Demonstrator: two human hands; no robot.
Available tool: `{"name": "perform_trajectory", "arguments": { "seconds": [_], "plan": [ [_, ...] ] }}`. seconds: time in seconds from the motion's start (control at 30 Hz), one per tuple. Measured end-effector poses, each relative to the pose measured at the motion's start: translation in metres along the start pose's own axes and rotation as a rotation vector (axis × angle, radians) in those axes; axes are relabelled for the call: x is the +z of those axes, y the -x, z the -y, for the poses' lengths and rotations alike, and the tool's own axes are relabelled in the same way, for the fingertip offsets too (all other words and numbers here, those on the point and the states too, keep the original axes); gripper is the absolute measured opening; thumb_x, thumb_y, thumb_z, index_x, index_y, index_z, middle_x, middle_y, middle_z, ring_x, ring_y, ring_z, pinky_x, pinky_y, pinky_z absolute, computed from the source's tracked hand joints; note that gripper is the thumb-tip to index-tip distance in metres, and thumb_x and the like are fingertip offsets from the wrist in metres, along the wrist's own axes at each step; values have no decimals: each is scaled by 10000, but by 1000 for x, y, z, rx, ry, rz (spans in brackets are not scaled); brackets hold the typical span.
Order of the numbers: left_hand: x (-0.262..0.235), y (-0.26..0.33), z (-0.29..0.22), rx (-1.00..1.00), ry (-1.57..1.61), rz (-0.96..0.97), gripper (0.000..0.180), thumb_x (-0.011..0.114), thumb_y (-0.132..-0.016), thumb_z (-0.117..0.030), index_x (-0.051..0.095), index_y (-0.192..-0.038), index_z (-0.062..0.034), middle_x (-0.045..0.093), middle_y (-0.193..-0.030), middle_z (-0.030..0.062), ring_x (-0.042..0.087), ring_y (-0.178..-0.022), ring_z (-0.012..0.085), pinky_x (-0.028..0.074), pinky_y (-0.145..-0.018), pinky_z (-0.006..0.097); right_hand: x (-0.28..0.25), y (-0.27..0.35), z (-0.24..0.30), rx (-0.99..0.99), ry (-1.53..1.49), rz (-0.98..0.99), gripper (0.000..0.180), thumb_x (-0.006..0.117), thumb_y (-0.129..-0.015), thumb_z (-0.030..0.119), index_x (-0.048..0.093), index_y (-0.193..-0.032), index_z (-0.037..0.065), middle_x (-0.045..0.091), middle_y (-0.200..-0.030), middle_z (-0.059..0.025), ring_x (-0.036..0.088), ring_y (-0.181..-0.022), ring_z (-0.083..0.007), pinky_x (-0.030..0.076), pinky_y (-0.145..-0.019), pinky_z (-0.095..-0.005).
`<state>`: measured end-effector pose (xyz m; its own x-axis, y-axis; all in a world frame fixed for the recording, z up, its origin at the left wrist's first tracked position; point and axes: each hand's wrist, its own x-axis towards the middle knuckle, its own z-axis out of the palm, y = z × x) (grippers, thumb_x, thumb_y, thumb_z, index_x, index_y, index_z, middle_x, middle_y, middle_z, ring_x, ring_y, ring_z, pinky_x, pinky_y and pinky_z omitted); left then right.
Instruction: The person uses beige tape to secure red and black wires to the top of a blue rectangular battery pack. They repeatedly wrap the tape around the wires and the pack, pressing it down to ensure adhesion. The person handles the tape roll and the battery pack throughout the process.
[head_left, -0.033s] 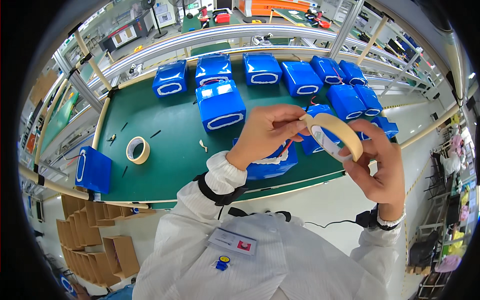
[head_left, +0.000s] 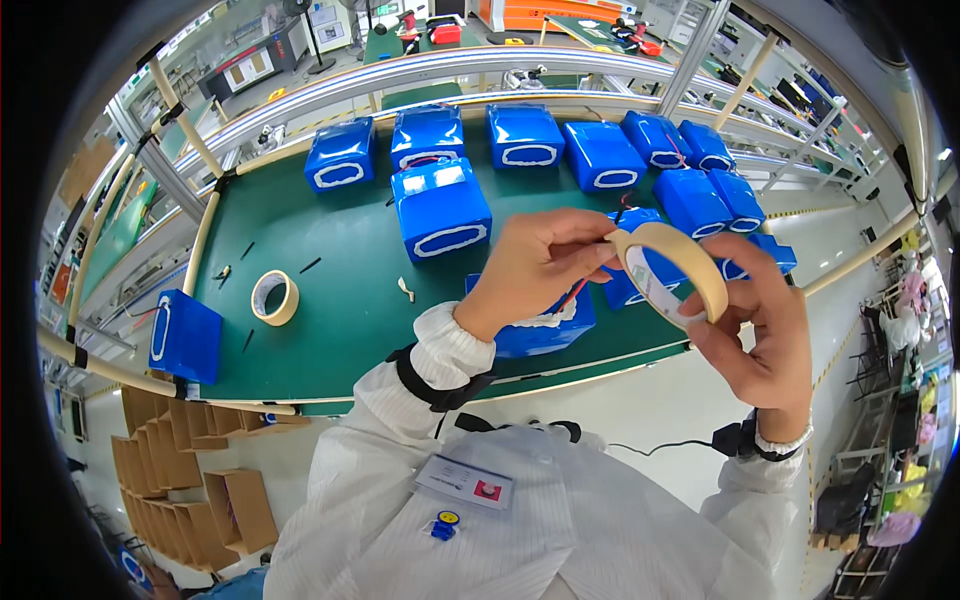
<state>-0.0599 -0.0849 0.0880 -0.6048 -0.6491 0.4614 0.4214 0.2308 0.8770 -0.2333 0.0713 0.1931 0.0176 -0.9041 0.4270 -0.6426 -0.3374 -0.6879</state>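
Note:
Above the green table's near edge, my right hand (head_left: 755, 330) grips a roll of cream masking tape (head_left: 688, 256) by its right side, fingers and thumb around the ring. My left hand (head_left: 535, 268) pinches the tape's loose end at the roll's left side. A short flap of tape shows at those fingertips. Below the left hand lies a blue-wrapped battery pack (head_left: 548, 338) with white edging and a red wire, partly covered by the hand. Another blue pack (head_left: 622, 290) sits behind the roll, partly hidden.
More blue packs (head_left: 525, 135) stand along the green table's (head_left: 340, 240) back and right. One pack (head_left: 185, 335) is at the left corner. A second tape roll (head_left: 275, 298), small black pieces and a tape scrap (head_left: 406, 290) lie on the left half. Cardboard boxes (head_left: 240, 510) stand on the floor.

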Motion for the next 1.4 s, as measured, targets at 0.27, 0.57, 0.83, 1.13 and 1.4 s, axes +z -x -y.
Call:
{"name": "perform_trajectory", "arguments": {
  "seconds": [0.27,0.57,0.83,1.13,1.4],
  "plan": [
    [15,4,-5,36,-86,-53,207,579,-980,-47,662,-1147,43,720,-963,120,720,-865,167,606,-724,277,-6,-19,19,-133,-90,272,441,674,-776,-70,639,-1206,23,697,-746,-33,610,-547,-71,406,-471,-196],
    [14,10,14,258,-152,-106,255,708,-898,-173,696,-1111,-34,734,-862,86,687,-755,166,532,-703,293,15,-82,41,-212,-57,698,550,644,-787,-45,564,-1328,7,714,-922,-96,663,-651,-109,465,-505,-216],
    [9,30,-17,0,-52,9,196,646,-971,-162,695,-1070,0,711,-872,97,548,-474,83,424,-421,209,12,-137,31,-67,43,567,411,622,-863,11,596,-1273,-10,731,-903,-100,675,-651,-110,485,-485,-224],
    [-1,44,-4,86,113,-18,193,660,-955,-141,680,-1052,25,713,-927,135,640,-529,143,515,-480,227,26,-136,12,-362,558,141,194,659,-826,184,736,-883,14,657,-694,-193,644,-599,-348,508,-584,-387],
    [-10,43,2,108,82,-205,107,663,-942,-73,639,-982,23,699,-819,146,654,-548,138,530,-482,233,4,-130,-7,-248,681,183,228,695,-749,192,705,-800,-30,612,-608,-191,611,-554,-358,482,-563,-404]
  ]
}}
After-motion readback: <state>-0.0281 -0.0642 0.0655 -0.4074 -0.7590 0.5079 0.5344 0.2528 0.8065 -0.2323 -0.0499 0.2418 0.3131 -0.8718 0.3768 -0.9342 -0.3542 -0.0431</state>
